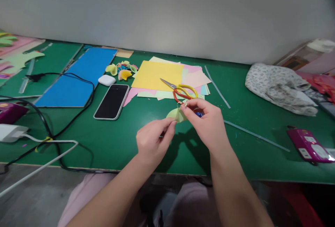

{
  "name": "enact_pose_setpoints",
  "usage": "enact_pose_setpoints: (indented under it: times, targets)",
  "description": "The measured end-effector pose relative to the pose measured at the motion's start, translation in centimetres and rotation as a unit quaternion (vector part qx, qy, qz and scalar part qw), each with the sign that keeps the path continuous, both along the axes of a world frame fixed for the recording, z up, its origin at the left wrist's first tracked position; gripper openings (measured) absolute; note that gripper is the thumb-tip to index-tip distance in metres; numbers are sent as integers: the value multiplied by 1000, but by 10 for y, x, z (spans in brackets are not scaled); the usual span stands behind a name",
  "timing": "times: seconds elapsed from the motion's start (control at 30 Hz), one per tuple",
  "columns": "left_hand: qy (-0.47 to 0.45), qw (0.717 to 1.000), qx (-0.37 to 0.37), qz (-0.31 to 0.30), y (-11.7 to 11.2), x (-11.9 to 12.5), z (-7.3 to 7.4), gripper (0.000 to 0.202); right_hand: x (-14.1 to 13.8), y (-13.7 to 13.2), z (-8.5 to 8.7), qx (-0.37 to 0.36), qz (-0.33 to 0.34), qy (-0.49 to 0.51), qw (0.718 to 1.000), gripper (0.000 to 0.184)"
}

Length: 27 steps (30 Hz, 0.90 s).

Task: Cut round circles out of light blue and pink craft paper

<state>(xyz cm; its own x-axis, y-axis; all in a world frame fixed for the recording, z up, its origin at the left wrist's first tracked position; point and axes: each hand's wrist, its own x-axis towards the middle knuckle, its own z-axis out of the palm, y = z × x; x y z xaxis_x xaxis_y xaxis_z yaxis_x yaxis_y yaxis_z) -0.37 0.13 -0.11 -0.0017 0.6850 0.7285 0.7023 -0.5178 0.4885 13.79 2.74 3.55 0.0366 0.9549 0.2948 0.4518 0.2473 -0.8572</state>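
Note:
Between my two hands is a small pale green paper piece [177, 115], curved in shape, held above the table's front half. My left hand [155, 138] pinches its lower left edge between thumb and finger. With thumb and fingertips, my right hand [205, 120] grips its upper right side. Just beyond lie scissors [186, 91] with red and yellow handles, their blades resting on a yellow paper sheet [157, 75]. Something blue [199, 114] shows partly behind my right fingers; its kind is hidden.
A phone [112, 101], a white earbud case [106, 80] and small paper flowers [121, 70] lie left of the paper stack. Black cables [49, 129] cross the left side. Clear glue sticks [258, 135], a cloth bag [277, 89] and a purple device [310, 145] are on the right.

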Motion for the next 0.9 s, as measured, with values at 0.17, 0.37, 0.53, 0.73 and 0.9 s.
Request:
enact_pose_setpoints:
  times: [0.17,0.37,0.53,0.73,0.9]
  targets:
    - [32,999,24,-14,2,0,-3,12,-1,0,0,-4,0,-6,1000,9]
    - [-28,1000,6,7,7,0,-2,9,-1,1,-3,4,1,-9,1000,8]
    - [-106,993,-54,-8,11,2,-3,13,-4,0,-3,2,14,-24,1000,10]
    - [-202,975,-86,-29,11,8,-6,37,-9,-1,-5,1,23,-14,1000,9]
    - [-194,977,-88,-14,10,7,-4,41,-12,-2,-7,7,23,-16,1000,10]
